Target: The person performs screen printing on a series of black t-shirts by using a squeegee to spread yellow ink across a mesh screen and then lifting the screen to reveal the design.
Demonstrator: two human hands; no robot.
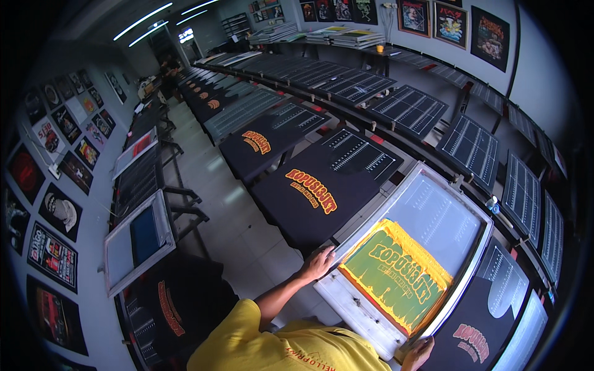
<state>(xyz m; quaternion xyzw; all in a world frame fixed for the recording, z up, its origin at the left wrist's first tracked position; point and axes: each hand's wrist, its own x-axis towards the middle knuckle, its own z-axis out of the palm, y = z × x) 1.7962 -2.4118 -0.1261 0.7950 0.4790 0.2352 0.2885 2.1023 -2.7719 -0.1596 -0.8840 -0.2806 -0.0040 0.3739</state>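
I hold a white-edged screen printing frame tilted in front of me. Its mesh has a green stencil panel with lettering, and thick yellow ink is smeared around that panel. My left hand is closed at the frame's left near corner. At the right near corner, my right hand grips the edge. To the left of the frame lies a black T-shirt with a yellow and red print, stretched on a flat board. Another dark T-shirt with a duller print lies to the right.
A long row of printing boards runs into the distance, with another printed shirt farther along. A second screen frame leans at the left above a black shirt. A rail divides the rows. Stacked screens lie at the back.
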